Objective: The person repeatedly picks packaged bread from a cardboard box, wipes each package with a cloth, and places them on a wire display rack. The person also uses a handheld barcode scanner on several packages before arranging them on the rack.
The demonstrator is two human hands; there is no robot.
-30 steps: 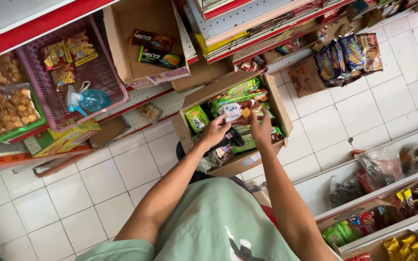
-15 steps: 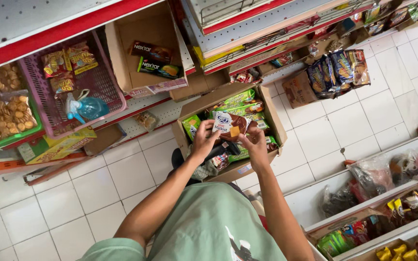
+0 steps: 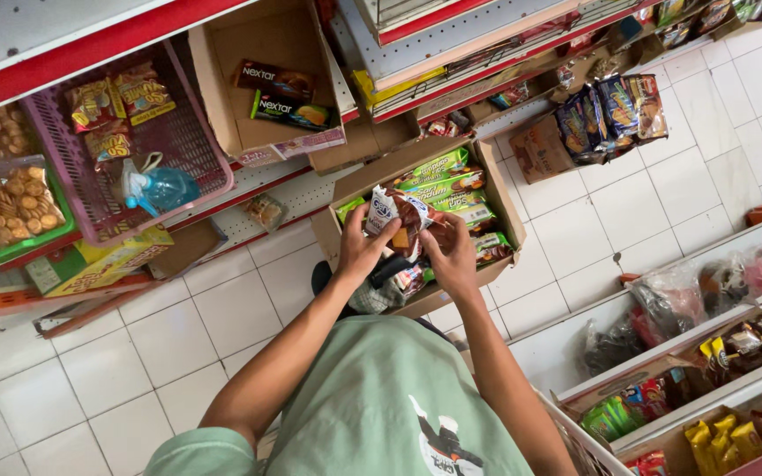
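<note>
Snack packet (image 3: 396, 214): gripped between left hand (image 3: 362, 251) and right hand (image 3: 451, 254), both closed on it, raised above open carton (image 3: 500, 189) of green packets (image 3: 443, 176), presumably for inspection.

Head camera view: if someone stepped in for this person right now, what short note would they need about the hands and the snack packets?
Left hand: grips the left side of a small stack of white and brown snack packets, held above the box.
Right hand: grips the right side of the same stack.
Things: the open brown cardboard box sits on the white tiled floor, with green snack packets lying in its far part.
Done: one stack is lifted out in both hands.
Left: the green packets are in the box, and the held stack has not been set down anywhere.
</note>
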